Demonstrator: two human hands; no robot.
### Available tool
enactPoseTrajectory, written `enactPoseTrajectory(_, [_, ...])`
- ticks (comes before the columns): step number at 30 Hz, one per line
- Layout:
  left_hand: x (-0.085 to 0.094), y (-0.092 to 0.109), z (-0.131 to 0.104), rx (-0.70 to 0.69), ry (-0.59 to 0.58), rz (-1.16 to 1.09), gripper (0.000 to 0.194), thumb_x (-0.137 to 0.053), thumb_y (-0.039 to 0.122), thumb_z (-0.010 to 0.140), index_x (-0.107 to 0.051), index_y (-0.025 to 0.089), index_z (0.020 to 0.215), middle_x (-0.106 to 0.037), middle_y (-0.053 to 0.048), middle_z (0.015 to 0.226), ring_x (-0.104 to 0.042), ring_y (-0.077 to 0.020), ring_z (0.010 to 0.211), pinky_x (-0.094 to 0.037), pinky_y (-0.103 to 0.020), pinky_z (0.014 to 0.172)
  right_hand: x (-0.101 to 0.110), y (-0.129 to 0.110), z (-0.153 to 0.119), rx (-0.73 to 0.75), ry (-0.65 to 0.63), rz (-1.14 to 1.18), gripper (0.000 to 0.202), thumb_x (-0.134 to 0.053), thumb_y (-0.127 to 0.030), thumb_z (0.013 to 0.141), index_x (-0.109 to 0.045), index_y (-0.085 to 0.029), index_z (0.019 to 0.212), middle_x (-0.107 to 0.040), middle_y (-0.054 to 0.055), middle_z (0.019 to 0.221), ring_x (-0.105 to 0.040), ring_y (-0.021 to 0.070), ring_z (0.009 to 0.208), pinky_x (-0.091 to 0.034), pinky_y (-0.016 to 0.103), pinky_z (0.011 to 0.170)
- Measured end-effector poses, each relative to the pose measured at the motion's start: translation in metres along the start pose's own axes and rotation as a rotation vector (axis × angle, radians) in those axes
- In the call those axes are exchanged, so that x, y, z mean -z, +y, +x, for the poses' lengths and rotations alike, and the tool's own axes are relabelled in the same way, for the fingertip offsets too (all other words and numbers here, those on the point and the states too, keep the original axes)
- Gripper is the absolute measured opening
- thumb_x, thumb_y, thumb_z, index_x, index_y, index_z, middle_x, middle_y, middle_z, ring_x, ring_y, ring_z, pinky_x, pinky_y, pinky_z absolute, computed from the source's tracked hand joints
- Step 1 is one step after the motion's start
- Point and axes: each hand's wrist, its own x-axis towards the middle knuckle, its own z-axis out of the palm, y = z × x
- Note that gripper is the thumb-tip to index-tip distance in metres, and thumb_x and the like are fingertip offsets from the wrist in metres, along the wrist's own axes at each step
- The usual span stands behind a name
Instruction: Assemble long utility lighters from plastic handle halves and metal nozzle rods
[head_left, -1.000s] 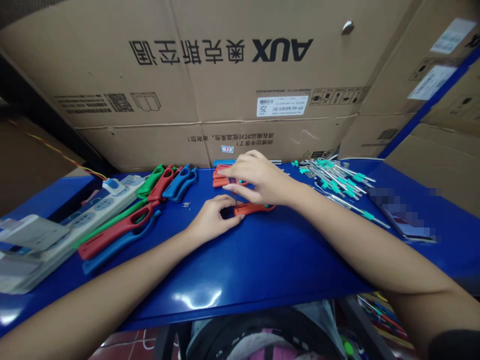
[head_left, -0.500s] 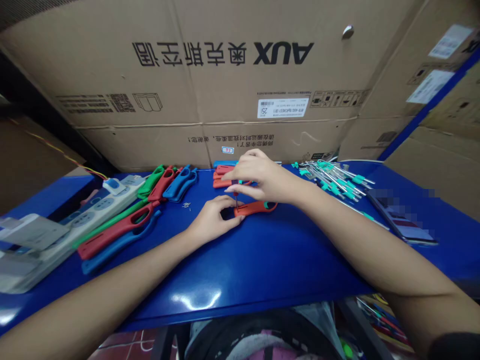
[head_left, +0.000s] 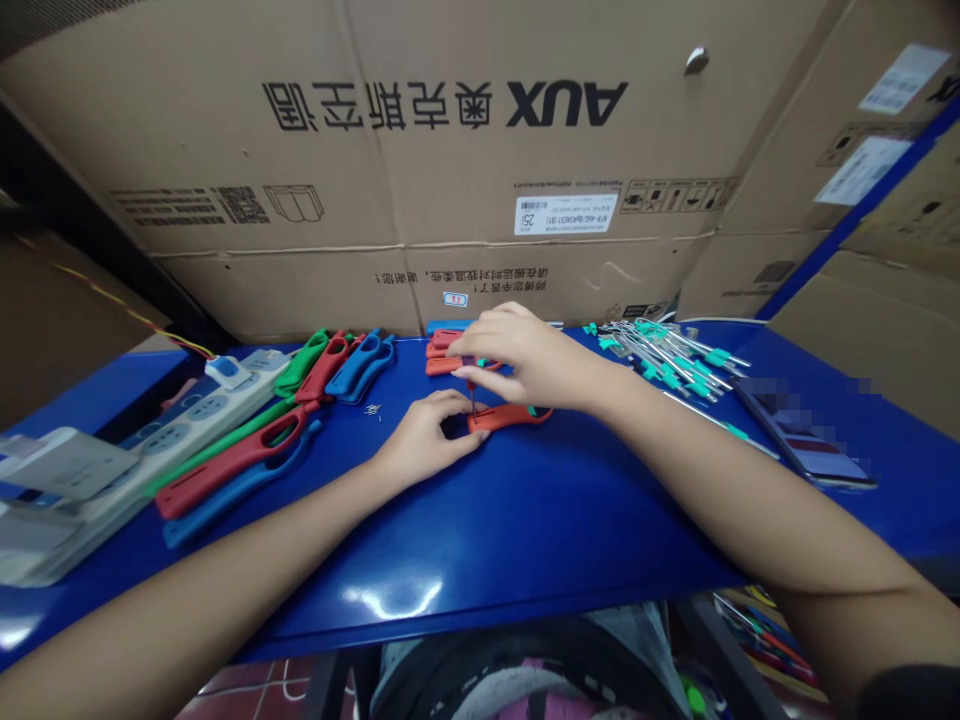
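Note:
An orange lighter-shaped casing (head_left: 506,416) lies on the blue table, its left end pinched between the thumb and fingers of my left hand (head_left: 429,436). Above it, my right hand (head_left: 517,350) grips a small screwdriver (head_left: 472,390) that stands upright, its tip on the casing near the left end. Behind my right hand are red casings (head_left: 444,358), partly covered by its fingers. Tiny screws (head_left: 373,410) lie in a small pile to the left of my left hand.
At the left lie green, red and blue casings (head_left: 232,455) beside a white power strip (head_left: 196,415). Metal rods with teal parts (head_left: 675,365) are heaped at the right, near a phone-like slab (head_left: 814,440). A cardboard box (head_left: 450,200) stands behind the table (head_left: 480,540).
My right hand has shifted very slightly, with its fingers still around the screwdriver. My left hand and the orange casing look almost the same.

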Motion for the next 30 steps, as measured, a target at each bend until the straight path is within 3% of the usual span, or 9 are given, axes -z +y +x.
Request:
enactPoseTrajectory(4, [0.0, 0.0, 0.0, -0.009, -0.003, -0.008, 0.021, -0.07, 0.027, 0.084, -0.074, 0.018, 0.102, -0.076, -0.006, 0.107, -0.069, -0.0234, 0.102, -0.052, -0.037, 0.096, -0.003, 0.001, -0.002, 0.023, 0.03, 0.14, 0.026, -0.049, -0.02, 0.099, -0.069, -0.016, 0.115, -0.075, 0.009, 0.106, -0.066, 0.0186, 0.097, -0.047, 0.035, 0.091])
enactPoseTrajectory(7, [0.0, 0.0, 0.0, -0.001, -0.001, -0.005, 0.021, -0.071, 0.029, 0.083, -0.075, 0.018, 0.101, -0.076, -0.006, 0.106, -0.069, -0.0237, 0.102, -0.052, -0.038, 0.095, -0.001, 0.001, -0.001, 0.027, 0.051, 0.198, 0.02, -0.053, -0.017, 0.097, -0.071, -0.015, 0.105, -0.074, 0.008, 0.1, -0.066, 0.0164, 0.09, -0.049, 0.03, 0.083])
enactPoseTrajectory(11, [0.0, 0.001, 0.0, 0.009, -0.002, 0.002, 0.021, -0.071, 0.03, 0.084, -0.075, 0.018, 0.1, -0.076, -0.007, 0.107, -0.07, -0.0241, 0.102, -0.052, -0.038, 0.096, 0.0, 0.001, 0.001, 0.06, 0.057, 0.095, 0.017, -0.057, -0.023, 0.097, -0.071, -0.014, 0.092, -0.072, 0.007, 0.087, -0.06, 0.0168, 0.081, -0.048, 0.032, 0.08])
enactPoseTrajectory(14, [0.0, 0.002, 0.0, 0.004, -0.003, 0.007, 0.02, -0.071, 0.028, 0.083, -0.074, 0.018, 0.1, -0.076, -0.007, 0.107, -0.07, -0.0237, 0.102, -0.052, -0.038, 0.096, 0.0, 0.001, 0.001, 0.07, 0.02, 0.039, 0.023, -0.054, -0.028, 0.099, -0.071, -0.013, 0.101, -0.073, 0.01, 0.092, -0.06, 0.02, 0.087, -0.049, 0.038, 0.086])
enactPoseTrajectory(17, [0.0, 0.001, 0.001, -0.005, -0.004, 0.007, 0.02, -0.071, 0.026, 0.083, -0.074, 0.017, 0.101, -0.076, -0.006, 0.106, -0.07, -0.0235, 0.102, -0.052, -0.037, 0.096, 0.001, 0.0, -0.001, 0.027, -0.022, 0.14, 0.027, -0.049, -0.021, 0.099, -0.069, -0.016, 0.117, -0.073, 0.01, 0.108, -0.063, 0.0208, 0.101, -0.049, 0.039, 0.093])
enactPoseTrajectory(21, [0.0, 0.001, 0.001, 0.007, -0.005, 0.015, 0.022, -0.071, 0.027, 0.083, -0.075, 0.017, 0.101, -0.076, -0.006, 0.107, -0.07, -0.0242, 0.102, -0.052, -0.037, 0.096, 0.003, -0.005, -0.001, -0.045, -0.034, 0.272, 0.024, -0.054, -0.014, 0.094, -0.072, -0.017, 0.11, -0.075, 0.007, 0.102, -0.066, 0.0172, 0.096, -0.05, 0.032, 0.088])
enactPoseTrajectory(26, [-0.001, 0.0, 0.0, 0.022, 0.001, 0.027, 0.02, -0.071, 0.028, 0.082, -0.075, 0.017, 0.099, -0.076, -0.007, 0.105, -0.07, -0.0255, 0.101, -0.054, -0.039, 0.094, 0.0, -0.01, 0.003, -0.044, 0.0, 0.159, 0.012, -0.061, -0.016, 0.091, -0.072, -0.014, 0.094, -0.072, 0.007, 0.09, -0.061, 0.0175, 0.085, -0.046, 0.03, 0.079])
enactPoseTrajectory(30, [-0.001, 0.002, 0.0, 0.026, -0.005, 0.03, 0.017, -0.07, 0.028, 0.083, -0.074, 0.018, 0.096, -0.077, -0.006, 0.103, -0.069, -0.0254, 0.101, -0.053, -0.041, 0.096, -0.005, -0.01, 0.005, -0.051, -0.029, 0.02, 0.015, -0.058, -0.021, 0.095, -0.07, -0.014, 0.091, -0.068, 0.007, 0.082, -0.055, 0.0189, 0.083, -0.041, 0.029, 0.073])
